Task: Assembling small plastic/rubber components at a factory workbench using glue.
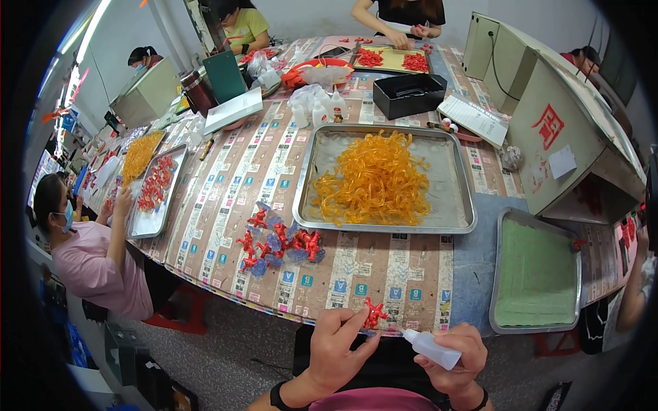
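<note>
Near the table's front edge, my left hand [337,348] is closed, its thumb and index finger at a small red plastic figure [374,314]. Part of the figure is hidden by the fingers. My right hand [463,357] grips a small white squeeze bottle [433,349], tilted with its nozzle pointing left toward the figure. The nozzle tip looks apart from the figure. Farther left on the table lies a loose group of red figures [301,241] with bluish see-through parts [274,243]. Beyond my hands, a metal tray [449,220] holds a heap of orange see-through curly strips [377,179].
On the right is a green-lined tray [538,270] below a grey metal box [562,130]. A black bin [409,96], white bottles [320,111] and a red basket [322,68] stand farther back. A co-worker in pink [103,264] sits left beside a tray of red pieces [156,183].
</note>
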The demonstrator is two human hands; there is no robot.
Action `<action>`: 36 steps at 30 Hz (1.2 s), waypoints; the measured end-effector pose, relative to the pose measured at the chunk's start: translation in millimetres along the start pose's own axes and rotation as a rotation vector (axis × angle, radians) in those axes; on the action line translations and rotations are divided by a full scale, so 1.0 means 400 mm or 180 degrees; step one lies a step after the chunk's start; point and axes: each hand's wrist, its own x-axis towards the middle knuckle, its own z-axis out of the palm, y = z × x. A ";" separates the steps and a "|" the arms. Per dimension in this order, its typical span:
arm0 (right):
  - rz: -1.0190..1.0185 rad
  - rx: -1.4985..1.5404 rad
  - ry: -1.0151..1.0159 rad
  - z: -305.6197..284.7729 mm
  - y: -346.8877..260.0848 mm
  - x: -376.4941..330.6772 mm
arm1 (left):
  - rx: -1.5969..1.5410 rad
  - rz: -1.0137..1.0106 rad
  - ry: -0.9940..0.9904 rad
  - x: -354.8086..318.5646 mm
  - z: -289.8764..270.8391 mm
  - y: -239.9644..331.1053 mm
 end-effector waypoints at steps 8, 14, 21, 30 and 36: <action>0.0002 0.0039 -0.0092 0.000 0.000 0.007 | 0.0166 0.0108 0.0020 0.002 -0.005 -0.002; 0.0050 0.0015 0.0131 0.013 0.016 0.010 | 0.0121 -0.0079 0.0102 0.005 -0.020 -0.016; 0.0736 0.0335 -0.0082 0.115 0.073 0.089 | -0.2013 -0.1211 0.0095 -0.021 -0.054 -0.074; 0.1555 0.0841 -0.0863 0.220 0.085 0.138 | -0.3900 -0.2374 -0.0126 -0.058 -0.055 -0.090; 0.1414 0.0776 -0.0832 0.190 0.083 0.150 | -0.3978 -0.2179 -0.0302 -0.072 -0.042 -0.111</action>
